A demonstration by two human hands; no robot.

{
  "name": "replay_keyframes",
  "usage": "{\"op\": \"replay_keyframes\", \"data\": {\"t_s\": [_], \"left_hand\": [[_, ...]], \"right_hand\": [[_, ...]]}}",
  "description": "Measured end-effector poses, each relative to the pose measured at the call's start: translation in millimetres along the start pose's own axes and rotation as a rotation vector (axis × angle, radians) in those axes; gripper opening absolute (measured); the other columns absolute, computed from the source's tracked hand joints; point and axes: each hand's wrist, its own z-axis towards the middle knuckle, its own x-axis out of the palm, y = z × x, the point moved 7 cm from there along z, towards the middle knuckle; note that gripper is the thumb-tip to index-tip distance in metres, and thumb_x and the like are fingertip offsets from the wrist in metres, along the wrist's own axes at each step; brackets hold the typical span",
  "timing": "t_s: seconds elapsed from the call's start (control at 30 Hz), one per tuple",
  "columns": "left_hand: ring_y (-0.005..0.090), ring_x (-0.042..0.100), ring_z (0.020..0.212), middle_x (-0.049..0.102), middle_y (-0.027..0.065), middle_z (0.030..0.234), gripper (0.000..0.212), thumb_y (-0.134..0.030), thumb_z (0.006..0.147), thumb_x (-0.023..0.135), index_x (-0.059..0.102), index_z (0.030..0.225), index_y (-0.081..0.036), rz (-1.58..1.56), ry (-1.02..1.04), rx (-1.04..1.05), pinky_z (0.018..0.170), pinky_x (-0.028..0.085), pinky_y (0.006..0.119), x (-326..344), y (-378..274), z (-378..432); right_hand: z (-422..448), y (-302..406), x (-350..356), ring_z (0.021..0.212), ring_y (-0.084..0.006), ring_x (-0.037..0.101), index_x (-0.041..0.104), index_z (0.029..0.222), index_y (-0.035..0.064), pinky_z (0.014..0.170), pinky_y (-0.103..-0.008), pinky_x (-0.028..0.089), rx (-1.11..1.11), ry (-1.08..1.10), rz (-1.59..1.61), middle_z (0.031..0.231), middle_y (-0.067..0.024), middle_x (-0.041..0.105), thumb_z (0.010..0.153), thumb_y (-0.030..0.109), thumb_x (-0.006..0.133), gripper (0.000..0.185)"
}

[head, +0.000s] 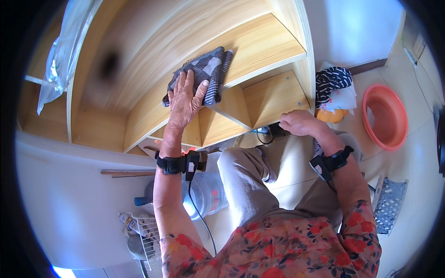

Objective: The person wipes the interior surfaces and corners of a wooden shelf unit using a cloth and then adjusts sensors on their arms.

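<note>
My left hand (185, 100) lies flat on a folded dark patterned cloth (210, 67), with the thumb spread from the fingers. The cloth, grey and black with checks and stripes, rests on the upper board of a wooden shelf unit (260, 45). My right hand (297, 122) is at the front edge of the lower compartment (278, 97), its fingers curled in. No object shows in it, and whether it touches the board's edge is unclear. Both wrists wear black straps with small devices.
A clear plastic sheet (57, 73) hangs at the left compartments. Below stands a large clear water bottle (205, 196) beside a white wire rack (149, 236). On the right floor are a pink basin (386, 116), a striped cloth (332, 85), an orange object (332, 115) and a low patterned stool (391, 205).
</note>
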Motion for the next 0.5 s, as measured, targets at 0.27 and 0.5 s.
{"op": "replay_keyframes", "data": {"t_s": [0.27,0.5], "left_hand": [[0.0361,0.018,0.134,0.021,0.0226,0.144,0.084,-0.068,0.084,0.03,0.027,0.139,-0.005,-0.132,0.117,0.298,0.109,0.013,0.044,25,-79,68],[0.0327,0.014,0.136,0.019,0.0189,0.146,0.073,-0.059,0.089,0.029,0.025,0.14,-0.006,-0.158,0.137,0.595,0.11,0.012,0.044,58,-167,136]], "right_hand": [[5,0,18,0.085,-0.0306,0.063,0.067,0.086,0.0061,0.074,-0.0412,0.049,0.063,0.136,-0.205,0.088,-0.015,0.066,0.081,0.027,0.051,0.027],[25,17,35,0.084,-0.028,0.063,0.067,0.079,0.006,0.073,-0.0397,0.049,-0.07,0.095,-0.264,0.084,-0.013,0.066,0.078,0.024,0.054,0.022]]}}
